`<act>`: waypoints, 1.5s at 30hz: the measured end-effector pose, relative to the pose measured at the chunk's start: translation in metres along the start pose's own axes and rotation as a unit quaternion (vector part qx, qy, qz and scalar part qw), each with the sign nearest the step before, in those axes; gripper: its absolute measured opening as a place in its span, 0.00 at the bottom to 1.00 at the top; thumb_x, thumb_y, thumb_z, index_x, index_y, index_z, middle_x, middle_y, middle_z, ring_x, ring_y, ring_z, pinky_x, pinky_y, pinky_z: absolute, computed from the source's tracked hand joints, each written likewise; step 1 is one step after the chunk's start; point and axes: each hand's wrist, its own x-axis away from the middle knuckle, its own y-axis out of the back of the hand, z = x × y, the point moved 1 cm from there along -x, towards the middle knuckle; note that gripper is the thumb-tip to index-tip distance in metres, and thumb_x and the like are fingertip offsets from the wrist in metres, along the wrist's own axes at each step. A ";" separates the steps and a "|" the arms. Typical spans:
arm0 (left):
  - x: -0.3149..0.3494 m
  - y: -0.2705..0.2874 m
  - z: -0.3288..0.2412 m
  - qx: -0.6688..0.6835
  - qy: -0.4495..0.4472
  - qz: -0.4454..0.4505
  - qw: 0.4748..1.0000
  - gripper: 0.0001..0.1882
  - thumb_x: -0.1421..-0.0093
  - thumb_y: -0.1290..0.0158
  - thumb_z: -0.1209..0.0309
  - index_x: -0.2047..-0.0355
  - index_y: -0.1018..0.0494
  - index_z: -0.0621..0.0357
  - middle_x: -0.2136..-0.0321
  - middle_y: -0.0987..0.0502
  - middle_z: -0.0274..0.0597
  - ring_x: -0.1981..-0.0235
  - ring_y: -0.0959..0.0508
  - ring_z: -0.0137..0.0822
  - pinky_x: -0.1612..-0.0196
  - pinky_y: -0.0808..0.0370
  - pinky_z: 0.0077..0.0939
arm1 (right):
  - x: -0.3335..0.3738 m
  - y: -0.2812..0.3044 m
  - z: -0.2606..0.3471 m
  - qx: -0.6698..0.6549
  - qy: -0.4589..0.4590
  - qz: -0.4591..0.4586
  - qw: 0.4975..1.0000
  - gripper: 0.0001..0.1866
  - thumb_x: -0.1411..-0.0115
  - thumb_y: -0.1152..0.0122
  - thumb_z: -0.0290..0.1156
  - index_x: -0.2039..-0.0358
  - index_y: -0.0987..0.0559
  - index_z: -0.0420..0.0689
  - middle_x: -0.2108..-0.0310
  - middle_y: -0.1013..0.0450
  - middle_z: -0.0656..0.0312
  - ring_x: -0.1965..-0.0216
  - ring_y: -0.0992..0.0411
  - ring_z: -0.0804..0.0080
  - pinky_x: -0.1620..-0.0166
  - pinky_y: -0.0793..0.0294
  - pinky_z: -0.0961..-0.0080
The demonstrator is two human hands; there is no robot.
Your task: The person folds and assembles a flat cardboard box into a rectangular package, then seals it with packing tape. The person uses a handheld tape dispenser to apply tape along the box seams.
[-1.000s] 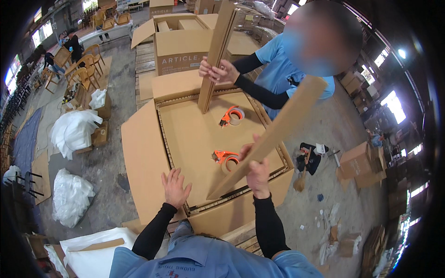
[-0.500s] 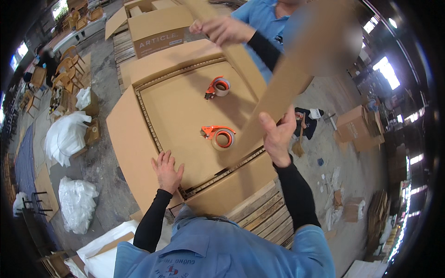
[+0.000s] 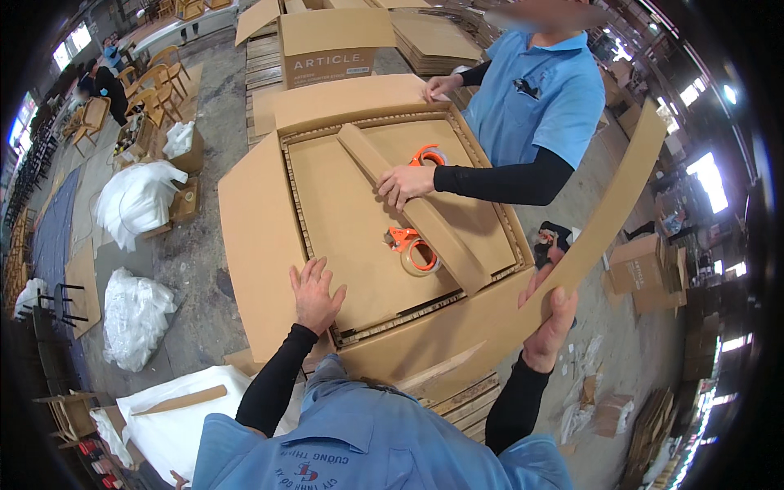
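My right hand [image 3: 552, 328] grips a long brown cardboard strip [image 3: 619, 189] to the right of a large open carton [image 3: 260, 237]. The strip slants up to the right, and its lower end crosses the carton's near flap. At the carton's near left corner, my left hand [image 3: 317, 296] lies with fingers spread. Inside the carton is a flat cardboard sheet [image 3: 341, 233] bordered by ridged edging. An orange tape dispenser [image 3: 420, 256] sits on the sheet, with a second tape dispenser [image 3: 427, 153] farther back, partly hidden by a co-worker's hand [image 3: 407, 184] on another cardboard strip [image 3: 447, 242].
The co-worker in a blue shirt [image 3: 531, 98] stands at the carton's far right side. A wooden pallet [image 3: 472, 408] shows beneath the carton. Behind stands another open carton [image 3: 331, 57]. Plastic-wrapped bundles [image 3: 137, 318] lie on the floor at left; more cartons [image 3: 645, 269] stand at right.
The strip in my right hand has swung from over the carton out to the right. The co-worker's strip has come down across the inner sheet. My left hand stays by the near left corner.
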 end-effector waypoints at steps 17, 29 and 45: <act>-0.001 0.003 -0.001 -0.006 -0.004 0.011 1.000 0.20 0.42 0.35 0.60 0.57 0.24 0.62 0.36 0.30 0.48 0.29 0.39 0.52 0.27 0.54 0.71 | 0.043 0.035 -0.021 0.086 -0.130 -0.049 0.987 0.45 0.48 0.21 0.49 0.36 0.27 0.34 0.46 0.24 0.60 0.46 0.24 0.68 0.42 0.27 0.70; 0.000 0.004 0.000 0.002 -0.002 0.014 1.000 0.21 0.43 0.35 0.62 0.56 0.25 0.63 0.35 0.31 0.48 0.29 0.39 0.52 0.27 0.54 0.70 | 0.045 0.027 -0.032 0.067 -0.135 -0.032 0.988 0.35 0.44 0.23 0.42 0.43 0.25 0.34 0.52 0.21 0.59 0.54 0.22 0.72 0.49 0.23 0.73; -0.003 0.003 0.000 -0.016 -0.002 0.014 1.000 0.20 0.43 0.35 0.61 0.57 0.24 0.61 0.36 0.29 0.47 0.30 0.38 0.52 0.27 0.54 0.68 | 0.043 0.038 -0.056 0.052 -0.182 -0.030 0.982 0.32 0.41 0.27 0.34 0.40 0.27 0.33 0.52 0.20 0.58 0.56 0.21 0.74 0.51 0.21 0.75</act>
